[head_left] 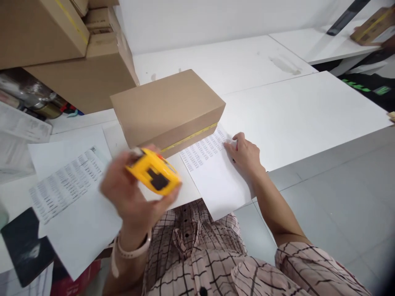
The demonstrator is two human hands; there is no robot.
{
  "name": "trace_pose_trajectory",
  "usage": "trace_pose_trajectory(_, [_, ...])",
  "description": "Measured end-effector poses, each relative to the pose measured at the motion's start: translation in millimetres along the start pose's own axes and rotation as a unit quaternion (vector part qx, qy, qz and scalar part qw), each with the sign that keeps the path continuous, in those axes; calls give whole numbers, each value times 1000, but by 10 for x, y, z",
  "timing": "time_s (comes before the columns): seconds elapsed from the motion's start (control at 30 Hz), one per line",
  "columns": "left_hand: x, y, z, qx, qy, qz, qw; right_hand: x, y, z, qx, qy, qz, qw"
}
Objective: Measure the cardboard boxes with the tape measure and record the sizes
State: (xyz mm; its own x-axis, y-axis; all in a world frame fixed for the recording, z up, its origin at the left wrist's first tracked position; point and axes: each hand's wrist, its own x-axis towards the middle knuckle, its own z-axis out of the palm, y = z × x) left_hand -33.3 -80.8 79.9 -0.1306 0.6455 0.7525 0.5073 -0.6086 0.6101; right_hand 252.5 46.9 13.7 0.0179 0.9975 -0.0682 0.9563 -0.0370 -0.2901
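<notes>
My left hand (131, 197) is raised above the table's near edge, fingers wrapped round a yellow tape measure (154, 172). Its yellow tape (189, 137) runs along the lower front edge of a closed brown cardboard box (168, 107) standing on the white table (296, 111). My right hand (245, 154) rests on a printed sheet (212, 168) just right of the box, fingers curled and pressed on the paper near the tape's end.
Larger cardboard boxes (77, 57) are stacked at the back left. More printed sheets (66, 185) and a black pad (24, 246) lie at the left. A second white table (324, 43) at the far right holds another box (372, 26). Grey floor lies to the right.
</notes>
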Motion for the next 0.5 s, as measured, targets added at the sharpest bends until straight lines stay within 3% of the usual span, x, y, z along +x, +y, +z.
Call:
trace_pose_trajectory(0.03, [173, -42, -46, 37, 24, 100, 994, -6, -4, -9, -4, -6, -1, 1000])
trace_pose_trajectory(0.07, [330, -84, -77, 83, 22, 128, 988, -13, -10, -22, -8, -13, 1, 1000])
trace_pose_trajectory(0.23, [763, -244, -41, 240, -58, 21, 969, -26, 20, -64, -42, -25, 20, 999])
trace_pose_trajectory(0.5, [843, -441, 135, 330, -120, -38, 936, -39, 188, -24, -27, -3, -26, 999])
